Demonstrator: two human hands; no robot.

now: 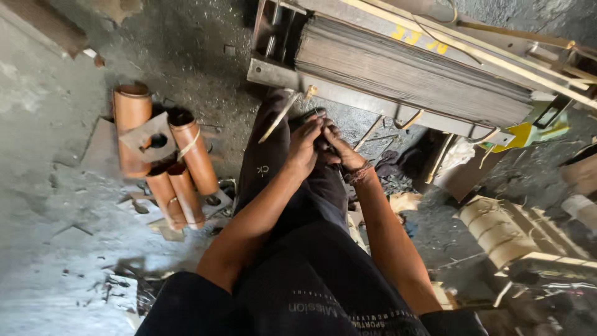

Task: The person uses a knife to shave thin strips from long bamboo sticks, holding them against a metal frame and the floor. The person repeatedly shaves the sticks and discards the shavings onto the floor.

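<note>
Hands meet close together just below the near edge of a big stack of thin metal sheets. Left hand is curled shut, fingers bent over something small and dark that cannot be made out. Right hand presses in against it from the other side, fingers also closed; whether it grips the same item or a thin strap is not clear. A braided band sits on the right wrist. Both forearms run up from the lower frame, elbows wide, converging over the knee of dark trousers. The stack lies straight ahead of the hands, just beyond the fingertips, its long axis slanting from upper left to lower right; both hands are about equally near it. Pale straps cross the top of the stack, and thin metal strips hang down from its frame beside the left hand. Further left, on the grey concrete floor, lie several brown tubes with a grey plate resting on them. To the right, a tied bundle of pale blocks sits among scraps.
</note>
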